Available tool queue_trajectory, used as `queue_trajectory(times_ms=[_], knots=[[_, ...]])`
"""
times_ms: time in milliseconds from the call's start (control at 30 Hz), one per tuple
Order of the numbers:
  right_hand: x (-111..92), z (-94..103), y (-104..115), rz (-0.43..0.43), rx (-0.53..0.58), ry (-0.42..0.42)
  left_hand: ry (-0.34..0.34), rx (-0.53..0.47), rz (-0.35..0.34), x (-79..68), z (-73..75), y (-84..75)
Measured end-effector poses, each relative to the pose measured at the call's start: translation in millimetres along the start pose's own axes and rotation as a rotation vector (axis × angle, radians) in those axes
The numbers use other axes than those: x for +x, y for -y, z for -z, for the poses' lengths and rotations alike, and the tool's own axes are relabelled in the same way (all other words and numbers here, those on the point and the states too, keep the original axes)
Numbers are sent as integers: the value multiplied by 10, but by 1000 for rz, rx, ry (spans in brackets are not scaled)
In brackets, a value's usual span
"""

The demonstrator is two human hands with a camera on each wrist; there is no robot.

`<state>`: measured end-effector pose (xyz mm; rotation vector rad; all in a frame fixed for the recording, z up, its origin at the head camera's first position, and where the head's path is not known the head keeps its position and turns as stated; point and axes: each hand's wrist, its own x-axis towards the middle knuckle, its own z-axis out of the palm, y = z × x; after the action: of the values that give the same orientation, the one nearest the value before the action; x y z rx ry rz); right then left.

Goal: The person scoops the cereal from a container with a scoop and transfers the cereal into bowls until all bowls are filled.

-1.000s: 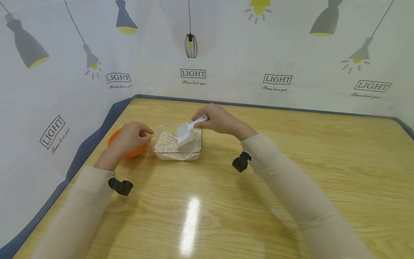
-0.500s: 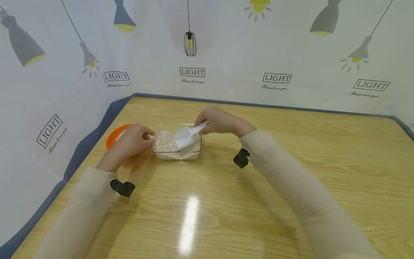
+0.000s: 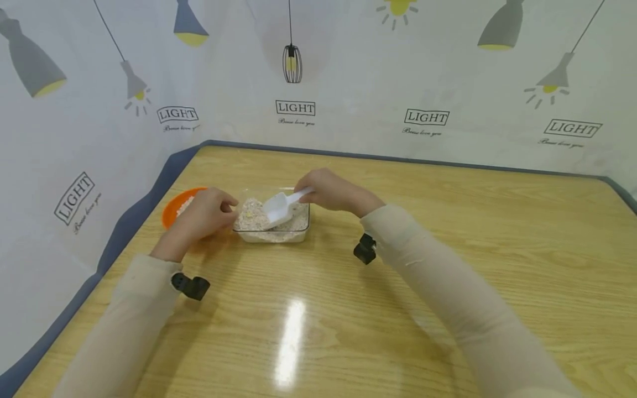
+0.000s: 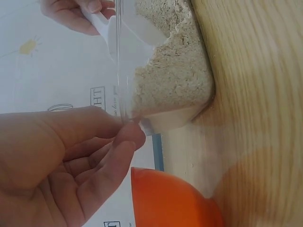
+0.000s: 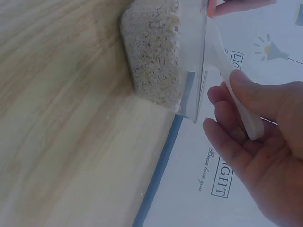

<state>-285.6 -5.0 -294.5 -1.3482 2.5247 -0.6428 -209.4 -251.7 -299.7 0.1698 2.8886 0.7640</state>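
A clear plastic container (image 3: 271, 237) of pale, oat-like flakes (image 4: 177, 71) stands on the table. My left hand (image 3: 206, 213) pinches its left rim between thumb and index finger, as the left wrist view shows. My right hand (image 3: 330, 190) holds a white scoop (image 3: 277, 209) by the handle, thumb on top and fingers beneath it. The scoop tilts down to the left, its front edge in the flakes. Left of the container, partly behind my left hand, is an orange bowl (image 3: 171, 213) with small white pieces (image 3: 184, 205) in it.
The wooden table (image 3: 318, 309) spreads in front and to the right. A pale curtain (image 3: 358, 83) printed with lamps and lettering rises behind and on the left, with a blue border along the table's edge. Black wrist cameras (image 3: 365, 249) jut from both sleeves.
The scoop has tilted lower and slid left into the flakes with my right hand. My left hand has come slightly closer to the container, uncovering more of the bowl.
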Motion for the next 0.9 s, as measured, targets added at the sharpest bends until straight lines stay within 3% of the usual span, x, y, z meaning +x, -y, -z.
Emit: queue_trajectory(times_ms=[333,900], knots=[[101,-150,56,50,7,-37,3,3,-8,11,-2,16],[100,-249,86,-8,10,-78,-15,13,-57,37,-23,19]])
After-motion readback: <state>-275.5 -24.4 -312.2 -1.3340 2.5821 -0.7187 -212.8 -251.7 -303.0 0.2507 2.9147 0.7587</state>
